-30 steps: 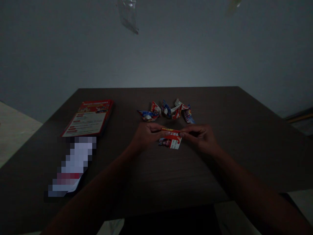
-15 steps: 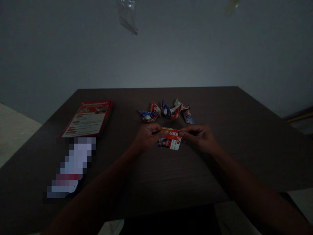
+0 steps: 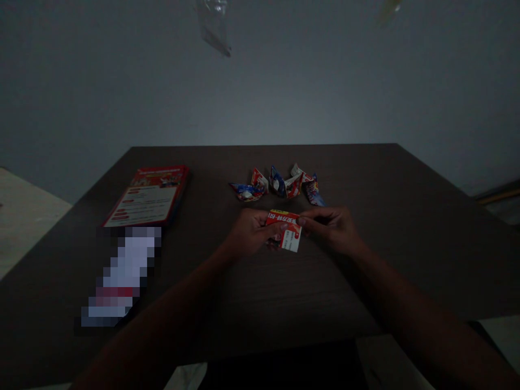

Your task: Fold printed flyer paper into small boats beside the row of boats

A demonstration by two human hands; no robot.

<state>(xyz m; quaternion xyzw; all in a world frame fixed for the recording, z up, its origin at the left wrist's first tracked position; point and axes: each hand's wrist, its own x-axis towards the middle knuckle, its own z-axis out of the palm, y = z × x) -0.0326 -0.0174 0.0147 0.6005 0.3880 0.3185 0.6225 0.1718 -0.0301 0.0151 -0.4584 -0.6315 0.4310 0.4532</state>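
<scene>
A small folded piece of red-and-white printed paper [image 3: 287, 230] is held just above the dark wooden table [image 3: 365, 179], between both hands. My left hand [image 3: 252, 234] pinches its left side, thumb over the lower left corner. My right hand [image 3: 330, 227] pinches its right top edge with fingers closed. Beyond the hands, several folded paper shapes [image 3: 280, 185] in red, blue and white lie in a row on the table.
A stack of red-and-white leaflets [image 3: 148, 197] lies at the table's left rear. A blurred white-and-red flat object [image 3: 122, 276] lies nearer on the left. A grey wall stands behind the table, with a clear plastic scrap [image 3: 213, 27] hanging at the top.
My left hand has slid rightwards over the paper's lower left part, covering the picture there. The paper looks narrower and more folded. My right hand has stayed put.
</scene>
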